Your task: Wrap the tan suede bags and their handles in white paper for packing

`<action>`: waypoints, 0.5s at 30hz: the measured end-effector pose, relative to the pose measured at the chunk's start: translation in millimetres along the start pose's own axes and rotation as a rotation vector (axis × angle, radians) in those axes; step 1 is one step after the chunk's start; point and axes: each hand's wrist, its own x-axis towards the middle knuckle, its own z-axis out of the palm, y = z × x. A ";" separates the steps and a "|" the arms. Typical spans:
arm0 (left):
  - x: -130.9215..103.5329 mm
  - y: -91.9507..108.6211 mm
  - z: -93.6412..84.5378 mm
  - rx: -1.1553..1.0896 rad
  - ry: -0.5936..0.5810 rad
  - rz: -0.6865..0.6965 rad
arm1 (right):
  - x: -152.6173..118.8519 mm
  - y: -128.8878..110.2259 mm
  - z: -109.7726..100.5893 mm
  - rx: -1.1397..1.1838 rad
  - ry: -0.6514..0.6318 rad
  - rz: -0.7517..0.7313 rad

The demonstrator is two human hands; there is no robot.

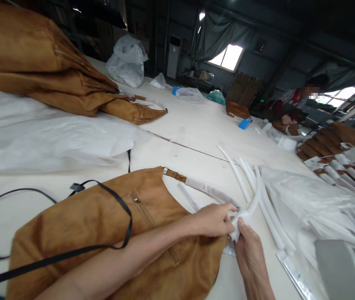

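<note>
A brown leather-look bag (96,229) with zips lies on the white table in front of me. Its strap (210,190), partly covered in clear plastic, curves over to my hands. My left hand (216,220) reaches across the bag, fingers closed at the strap's near end on a white foam strip (254,200). From below, my right hand (252,252) pinches the same strip between thumb and fingers, where it folds around the strap. The fingers partly hide the strap's end. A black cord (111,191) lies over the bag.
More foam strips (268,216) and clear plastic bags (308,196) lie to the right, beside a grey object (338,266). Brown bags on white plastic sheeting (52,137) occupy the left. A person (290,104) works at the far right near stacked brown bags (330,141).
</note>
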 end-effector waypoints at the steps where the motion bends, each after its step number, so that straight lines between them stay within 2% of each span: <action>1: 1.0 3.9 -10.7 0.020 0.071 0.033 | 2.5 2.2 -3.5 -0.012 0.019 -0.019; 5: -4.2 15.8 -67.8 0.015 0.318 0.066 | 11.9 11.3 -11.2 -0.056 0.098 -0.060; 8: -26.7 17.8 -106.0 0.007 0.489 0.064 | 13.7 11.5 -10.8 -0.045 0.097 -0.042; 10: -50.1 14.5 -121.0 -0.001 0.589 0.054 | 10.0 7.4 -11.2 -0.062 0.068 -0.002; 12: -75.4 9.1 -127.9 -0.008 0.672 0.034 | 1.3 1.2 -13.6 -0.159 0.074 0.004; 15: -103.5 3.3 -132.3 -0.019 0.748 -0.002 | -24.0 -8.1 -16.4 -0.469 0.267 -0.133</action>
